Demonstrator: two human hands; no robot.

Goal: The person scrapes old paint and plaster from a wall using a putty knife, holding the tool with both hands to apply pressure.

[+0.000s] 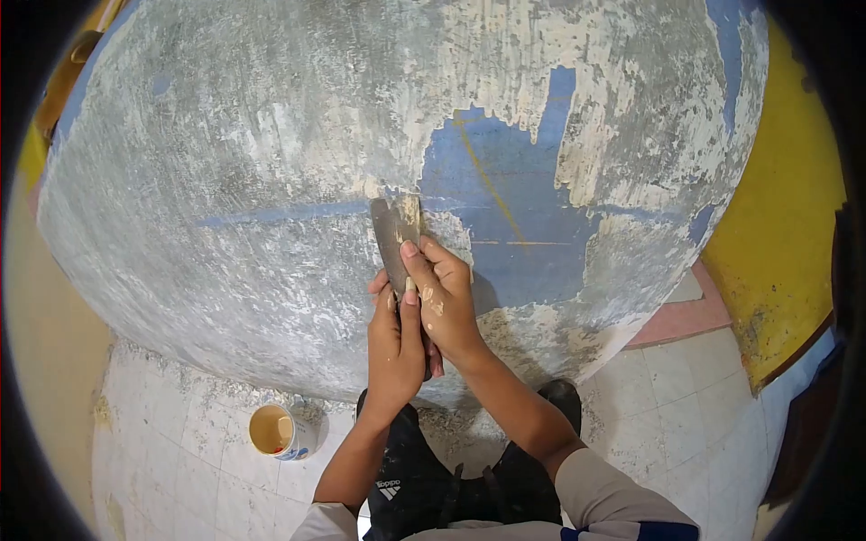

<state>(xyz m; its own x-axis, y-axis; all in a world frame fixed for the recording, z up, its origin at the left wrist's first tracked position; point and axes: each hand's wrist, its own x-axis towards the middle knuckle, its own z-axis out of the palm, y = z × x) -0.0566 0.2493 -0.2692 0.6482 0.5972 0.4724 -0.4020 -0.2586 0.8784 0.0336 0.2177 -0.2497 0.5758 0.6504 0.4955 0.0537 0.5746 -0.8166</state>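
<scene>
Both of my hands are at a flat grey scraper [390, 239] with pale residue near its tip, held up before the scraped wall [298, 171]. My left hand [397, 347] is wrapped round its lower part. My right hand [448, 298], spotted with pale material, grips the blade's right side with thumb and fingers. The scraper's top end lies in front of a thin blue strip on the wall, left of a larger bare blue patch [514, 198]. Whether the blade touches the wall I cannot tell.
A white cup [293, 444] with a tan inside stands on the tiled floor [198, 424] at lower left. Pale flakes lie along the wall's foot, around my shoes. A yellow surface [785, 243] and a pink edge [686, 316] are at the right.
</scene>
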